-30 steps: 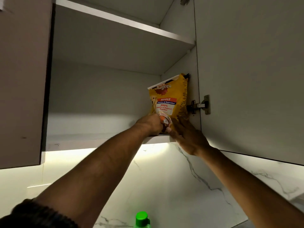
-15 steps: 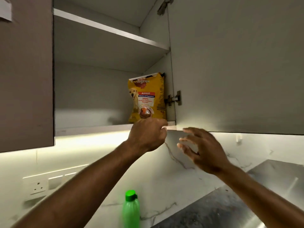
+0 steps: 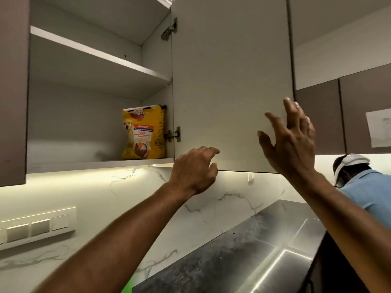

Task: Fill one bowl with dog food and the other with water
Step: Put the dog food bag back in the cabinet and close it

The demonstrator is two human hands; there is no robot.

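The yellow dog food bag (image 3: 143, 132) standing on the lower cupboard shelf (image 3: 99, 163) carries all the print that can be read: across its top a brand name whose first letters are cut off, ending in "igree", and below it a red band reading "ADULT". Under that band a blue strip holds a line too small to make out, followed by "100%" in red and more blurred red words. A white paper sheet (image 3: 379, 127) stuck on a cupboard door at far right shows no legible writing.
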